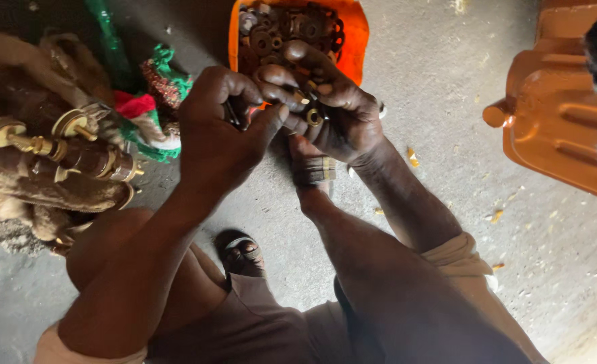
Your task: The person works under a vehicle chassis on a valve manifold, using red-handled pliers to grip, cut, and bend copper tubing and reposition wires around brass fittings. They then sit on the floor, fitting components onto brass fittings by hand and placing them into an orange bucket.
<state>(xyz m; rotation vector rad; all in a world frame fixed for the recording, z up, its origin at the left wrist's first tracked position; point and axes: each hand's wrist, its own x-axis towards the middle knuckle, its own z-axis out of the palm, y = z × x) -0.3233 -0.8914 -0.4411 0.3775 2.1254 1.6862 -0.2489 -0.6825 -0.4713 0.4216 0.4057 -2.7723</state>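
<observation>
My left hand (221, 125) is curled shut around a thin dark rod-like part, of which only a short bit shows between the fingers. My right hand (335, 101) is cupped palm up beside it and holds small metal pieces, among them a brass ring (314, 118) and a small brass nut. The two hands touch at the fingertips. Just beyond them stands an orange plastic tub (352, 40) filled with several rusty washers and rings (278, 30).
On the left lies a greasy dark assembly with brass-coloured fittings (56, 145), next to red, green and white cloth rags (153, 108). A large orange metal casing (561, 114) sits at right. My sandalled foot (242, 253) and knees rest on the grey concrete floor.
</observation>
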